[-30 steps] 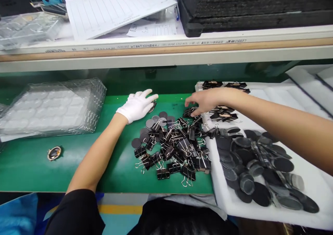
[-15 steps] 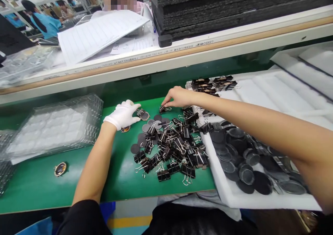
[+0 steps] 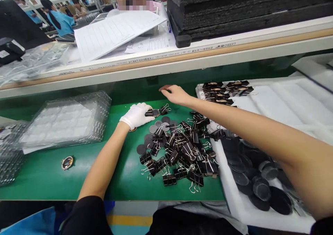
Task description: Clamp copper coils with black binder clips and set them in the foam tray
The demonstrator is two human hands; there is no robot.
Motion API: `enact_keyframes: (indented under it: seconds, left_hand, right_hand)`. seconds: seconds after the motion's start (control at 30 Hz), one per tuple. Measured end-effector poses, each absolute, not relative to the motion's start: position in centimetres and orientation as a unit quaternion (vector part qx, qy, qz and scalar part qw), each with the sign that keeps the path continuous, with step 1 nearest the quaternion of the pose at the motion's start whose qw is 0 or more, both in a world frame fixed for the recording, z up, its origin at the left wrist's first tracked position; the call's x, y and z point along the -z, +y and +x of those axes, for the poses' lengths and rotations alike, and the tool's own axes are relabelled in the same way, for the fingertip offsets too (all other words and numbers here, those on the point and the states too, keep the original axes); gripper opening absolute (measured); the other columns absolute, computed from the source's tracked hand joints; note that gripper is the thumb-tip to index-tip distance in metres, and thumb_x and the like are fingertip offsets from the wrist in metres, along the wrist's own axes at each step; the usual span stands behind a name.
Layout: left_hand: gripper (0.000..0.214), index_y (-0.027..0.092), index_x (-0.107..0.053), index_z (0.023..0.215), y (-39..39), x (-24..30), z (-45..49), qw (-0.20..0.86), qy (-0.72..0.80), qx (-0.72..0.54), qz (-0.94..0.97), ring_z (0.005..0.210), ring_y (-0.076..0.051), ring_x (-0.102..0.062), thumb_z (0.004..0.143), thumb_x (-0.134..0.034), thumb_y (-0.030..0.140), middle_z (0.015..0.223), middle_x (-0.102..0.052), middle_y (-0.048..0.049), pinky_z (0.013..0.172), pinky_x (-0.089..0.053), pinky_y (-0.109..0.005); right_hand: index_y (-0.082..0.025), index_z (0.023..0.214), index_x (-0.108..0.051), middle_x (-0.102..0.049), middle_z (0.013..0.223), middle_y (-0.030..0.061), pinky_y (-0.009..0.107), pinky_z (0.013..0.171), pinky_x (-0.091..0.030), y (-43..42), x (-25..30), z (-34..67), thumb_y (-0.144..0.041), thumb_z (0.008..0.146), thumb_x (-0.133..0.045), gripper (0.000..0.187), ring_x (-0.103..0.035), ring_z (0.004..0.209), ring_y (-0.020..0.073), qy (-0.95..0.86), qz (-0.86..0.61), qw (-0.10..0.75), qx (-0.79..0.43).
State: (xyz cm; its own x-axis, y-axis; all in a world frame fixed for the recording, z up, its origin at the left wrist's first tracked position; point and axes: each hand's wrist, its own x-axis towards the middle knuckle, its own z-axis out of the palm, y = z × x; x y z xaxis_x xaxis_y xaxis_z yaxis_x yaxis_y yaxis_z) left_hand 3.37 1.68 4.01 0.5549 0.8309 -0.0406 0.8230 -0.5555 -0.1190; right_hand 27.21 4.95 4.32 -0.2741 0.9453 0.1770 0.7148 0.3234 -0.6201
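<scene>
My left hand (image 3: 137, 115), in a white glove, has its fingers closed on a black binder clip (image 3: 149, 113) that sits on a small round piece with a dark grey disc (image 3: 155, 112). Part of another round piece (image 3: 133, 129) shows under the glove. My bare right hand (image 3: 175, 94) is raised over the back of the green bench, fingers loosely apart and nothing visible in them. Below it a loose binder clip (image 3: 164, 109) stands beside the disc. In front spreads a heap of black binder clips (image 3: 179, 148), with several grey discs (image 3: 153, 129) at its left side.
Clear plastic trays (image 3: 65, 120) are stacked at left, near a gold-rimmed oval piece (image 3: 67, 162). At right, a white foam tray (image 3: 231, 207) holds dark round discs (image 3: 261, 188) and clipped pieces (image 3: 218, 92). A shelf edge (image 3: 156, 59) crosses behind, bearing papers and black foam blocks.
My right hand has let go of a binder clip and lifted up and back from it. My left hand has stayed at the clipped round piece. The view has shifted slightly.
</scene>
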Motion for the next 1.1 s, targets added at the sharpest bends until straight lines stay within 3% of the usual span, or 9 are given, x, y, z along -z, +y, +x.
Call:
enact_keyframes:
  seconds: [0.1,0.27,0.47,0.67,1.1]
  left_hand:
    - [0.048,0.025,-0.066,0.127,1.6,-3.5,3.6,0.043,-0.474,-0.028,-0.879,0.104,-0.031,-0.065,0.094,-0.058,0.059,0.117,-0.067,-0.0096,0.084,-0.048,-0.041]
    - [0.047,0.026,-0.068,0.124,1.6,-3.3,3.7,0.027,-0.476,-0.016,-0.879,0.103,-0.031,-0.065,0.094,-0.057,0.060,0.114,-0.067,-0.0088,0.083,-0.048,-0.040]
    - [0.046,0.026,-0.066,0.126,2.1,-2.9,3.1,-0.052,-0.484,0.014,-0.874,0.107,-0.029,-0.065,0.091,-0.061,0.056,0.118,-0.067,-0.0069,0.090,-0.050,-0.040]
    - [0.044,0.026,-0.067,0.124,2.0,-2.5,3.6,-0.052,-0.484,0.029,-0.873,0.106,-0.029,-0.065,0.091,-0.064,0.054,0.118,-0.067,-0.0068,0.088,-0.050,-0.040]
    - [0.047,0.025,-0.067,0.124,1.5,-2.0,4.6,-0.056,-0.491,0.042,-0.868,0.107,-0.030,-0.063,0.091,-0.064,0.057,0.118,-0.066,-0.0084,0.091,-0.046,-0.040]
  right_hand:
    - [-0.023,0.131,-0.065,-0.065,0.138,0.0105,0.055,0.109,-0.042,5.9,-3.7,24.5,-0.030,0.103,-0.034,0.042,-0.056,0.131,0.0324,-0.724,-0.611,0.249,-0.200]
    - [-0.019,0.134,-0.060,-0.050,0.146,0.0206,0.068,0.114,-0.025,6.5,-1.2,22.2,-0.047,0.105,-0.028,0.052,-0.035,0.144,0.0400,-0.686,-0.671,0.214,-0.182]
    - [-0.029,0.143,-0.052,-0.041,0.153,0.0146,0.064,0.118,-0.023,6.5,0.7,23.0,-0.049,0.106,-0.018,0.054,-0.028,0.149,0.0352,-0.675,-0.686,0.206,-0.180]
    - [-0.029,0.145,-0.050,-0.041,0.153,0.0134,0.064,0.121,-0.017,6.9,1.4,23.6,-0.045,0.106,-0.018,0.053,-0.026,0.150,0.0324,-0.683,-0.681,0.201,-0.172]
    - [-0.030,0.143,-0.051,-0.043,0.150,0.0136,0.065,0.120,-0.017,6.8,2.2,24.0,-0.043,0.106,-0.017,0.052,-0.026,0.150,0.0329,-0.668,-0.687,0.234,-0.166]
